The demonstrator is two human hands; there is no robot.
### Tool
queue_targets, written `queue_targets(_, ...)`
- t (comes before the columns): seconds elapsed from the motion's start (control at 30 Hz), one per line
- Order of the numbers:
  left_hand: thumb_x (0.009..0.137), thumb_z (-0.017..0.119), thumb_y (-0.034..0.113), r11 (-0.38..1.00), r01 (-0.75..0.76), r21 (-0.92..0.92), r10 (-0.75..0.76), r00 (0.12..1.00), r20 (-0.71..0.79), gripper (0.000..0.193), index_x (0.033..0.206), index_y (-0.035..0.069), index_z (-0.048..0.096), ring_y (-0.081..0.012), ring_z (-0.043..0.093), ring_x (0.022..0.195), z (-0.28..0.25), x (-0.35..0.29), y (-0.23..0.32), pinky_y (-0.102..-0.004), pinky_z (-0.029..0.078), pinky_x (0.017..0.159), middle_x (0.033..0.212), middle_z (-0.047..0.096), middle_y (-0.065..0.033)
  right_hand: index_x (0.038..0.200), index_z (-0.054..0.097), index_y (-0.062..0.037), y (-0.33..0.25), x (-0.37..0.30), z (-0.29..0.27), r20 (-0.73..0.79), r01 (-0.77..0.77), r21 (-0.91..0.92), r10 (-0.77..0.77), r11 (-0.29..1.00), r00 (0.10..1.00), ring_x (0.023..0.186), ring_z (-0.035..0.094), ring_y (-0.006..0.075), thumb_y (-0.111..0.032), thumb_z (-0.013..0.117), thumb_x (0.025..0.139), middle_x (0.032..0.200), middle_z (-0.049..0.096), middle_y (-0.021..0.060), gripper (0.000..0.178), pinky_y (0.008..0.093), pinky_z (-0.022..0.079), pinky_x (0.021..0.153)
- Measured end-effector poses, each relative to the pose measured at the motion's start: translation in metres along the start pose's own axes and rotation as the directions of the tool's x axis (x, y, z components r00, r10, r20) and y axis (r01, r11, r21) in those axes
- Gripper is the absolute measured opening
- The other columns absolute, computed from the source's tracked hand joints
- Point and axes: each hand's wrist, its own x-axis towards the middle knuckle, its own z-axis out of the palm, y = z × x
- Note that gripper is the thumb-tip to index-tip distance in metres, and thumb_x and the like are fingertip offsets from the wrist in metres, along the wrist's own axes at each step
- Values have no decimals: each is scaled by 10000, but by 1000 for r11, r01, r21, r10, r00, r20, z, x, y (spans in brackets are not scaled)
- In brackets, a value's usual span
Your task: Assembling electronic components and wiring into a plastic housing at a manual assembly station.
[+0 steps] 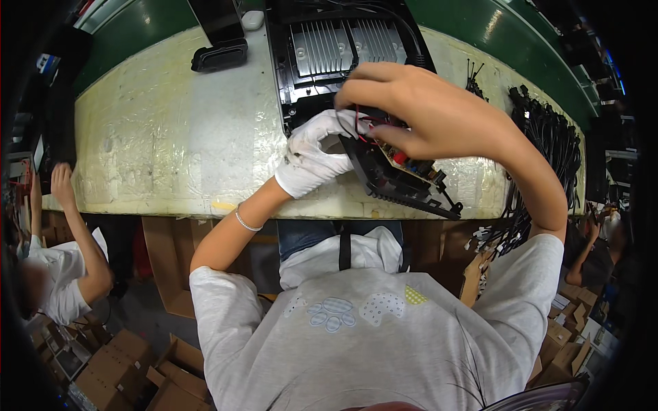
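Observation:
My left hand, in a white glove with dark smudges, grips the upper left end of a black plastic housing. The housing is tilted near the table's front edge and carries a circuit board with a red component. Over its upper end is my bare right hand, fingers curled round thin red and black wires; its fingertips are slightly blurred. Just behind both hands lies a large black unit with silver heat sink fins, partly covered by my right hand.
A black stand-like device and a small white object stand at the back left. Bundled black cables hang over the table's right end. Cardboard boxes lie on the floor. Another person's hand is at the far left.

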Motion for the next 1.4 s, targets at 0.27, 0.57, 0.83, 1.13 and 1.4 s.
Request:
queue_targets(0.27, 749, 801, 40, 990, 139, -17, -140, 989, -56, 285, 991, 56, 650, -174, 646, 997, 1, -3, 3, -303, 533, 897, 1090, 651, -78, 898, 634, 18, 24, 1, 3, 89, 283, 163, -300, 945, 950, 928, 574, 306, -18, 691, 777, 921, 635, 108, 139, 396, 487, 810)
queue_targets(0.57, 716, 802, 52, 981, 32, 192, -41, 998, 48, 242, 933, 77, 697, -225, 632, 1014, -7, 3, 7, -315, 523, 885, 1080, 642, -85, 882, 645, 14, 26, -8, 9, 36, 288, 228, -304, 930, 952, 918, 570, 297, 14, 681, 740, 917, 628, 104, 146, 389, 486, 789)
queue_targets(0.83, 749, 780, -8, 980, 60, 191, -70, 996, 47, 213, 927, 48, 677, -200, 604, 1020, -2, 3, 10, -313, 503, 906, 1107, 574, -81, 904, 645, 8, 23, -4, 4, 171, 174, -98, -156, 980, 973, 923, 553, 310, 14, 704, 696, 908, 606, 102, 217, 400, 486, 777)
queue_targets(1.13, 755, 753, 19, 975, -62, 212, 68, 997, -22, 236, 959, 61, 642, -241, 625, 1028, 0, 2, 6, -335, 532, 857, 1020, 637, -89, 924, 612, 1, 10, -12, 9, -40, 300, -70, -304, 951, 952, 879, 570, 266, 27, 703, 677, 915, 593, 86, 264, 379, 497, 744)
queue_targets(1.4, 743, 777, -21, 990, -85, 109, 84, 996, 16, 313, 980, 62, 591, -241, 612, 1054, -3, -3, -4, -342, 519, 916, 1093, 585, -115, 817, 667, 29, 4, -8, 11, 41, 149, -187, -144, 971, 989, 891, 574, 273, 43, 685, 649, 869, 581, 127, 170, 395, 486, 746)
